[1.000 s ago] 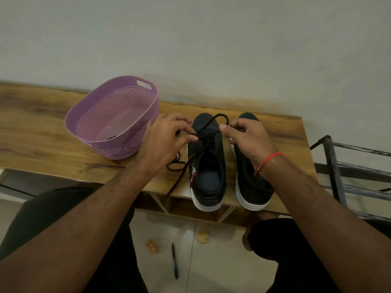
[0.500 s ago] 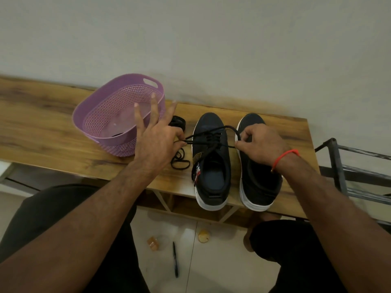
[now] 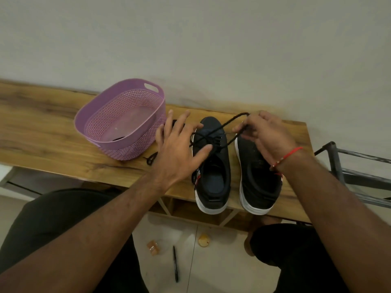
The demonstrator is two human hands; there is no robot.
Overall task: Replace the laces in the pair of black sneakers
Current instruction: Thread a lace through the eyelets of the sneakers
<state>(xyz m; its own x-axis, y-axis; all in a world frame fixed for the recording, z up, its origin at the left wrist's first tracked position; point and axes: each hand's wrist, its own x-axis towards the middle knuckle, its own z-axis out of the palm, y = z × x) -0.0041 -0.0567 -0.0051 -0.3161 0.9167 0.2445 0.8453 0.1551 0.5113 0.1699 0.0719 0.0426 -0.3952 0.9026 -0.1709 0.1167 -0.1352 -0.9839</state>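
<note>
On a wooden bench (image 3: 53,132) set against a pale wall, a person works a black lace (image 3: 213,132) at the eyelets of the left-hand sneaker (image 3: 213,166), one of a pair of black sneakers standing side by side with toes to the wall. The right hand (image 3: 266,134) pinches a loop of that lace and lifts it above the toe of the right-hand sneaker (image 3: 258,172), while the left hand (image 3: 179,149) hovers spread beside the first shoe — fingers straight, holding nothing, thumb lying over the laced area.

The job looks to be in its early or middle part: lace crosses the eyelets of the left-hand shoe, though whether it is going in or coming out cannot be told from this view, and the right-hand shoe shows no lace at all (its upper is partly hidden by the wrist). Both shoes, by that reading, remain unfinished.

The count: two sneakers; one lace in hand; two more dark lace pieces on the bench — one coil (image 3: 150,159) in front of the basket, another scrap (image 3: 174,122) behind the left hand; one purple perforated basket (image 3: 127,149) with something dark lying inside; one pen (image 3: 175,264) on the floor below; and one metal rack (image 3: 338,166) at the right.
</note>
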